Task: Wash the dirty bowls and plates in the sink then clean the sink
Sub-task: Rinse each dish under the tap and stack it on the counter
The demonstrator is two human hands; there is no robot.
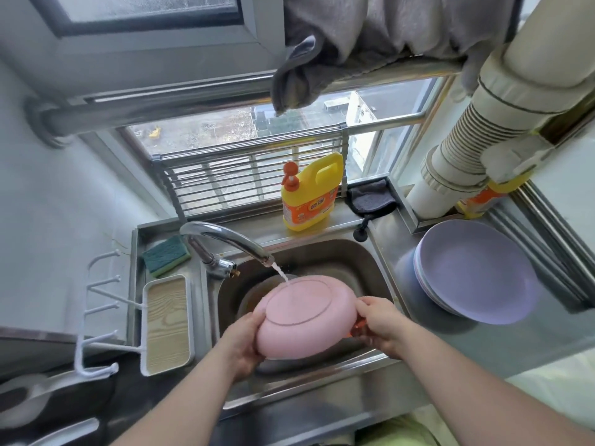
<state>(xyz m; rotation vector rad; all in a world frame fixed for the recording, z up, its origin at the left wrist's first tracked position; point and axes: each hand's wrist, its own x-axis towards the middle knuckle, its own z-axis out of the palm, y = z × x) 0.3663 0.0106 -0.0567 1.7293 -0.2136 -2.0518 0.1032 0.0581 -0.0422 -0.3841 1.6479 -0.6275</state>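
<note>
Pink plate held underside-up beneath running tap, gripped at both ends over the sink.

The left hand is curled round the near-left rim of the pink plate, fingers tucked beneath it; the right hand pinches the right rim, and something orange is seen under its fingers, identity not determinable. The plate is held tilted, far edge raised toward the faucet, base ring turned up toward the camera. The water stream is seen striking the far edge, so the plate lies directly between both hands, neither hand clearly nearer. The plate is held above the sink basin, not resting in it. A stack of purple plates is placed on the counter to the right, on the right hand's side; set-down is judged likeliest by that hand.
</note>
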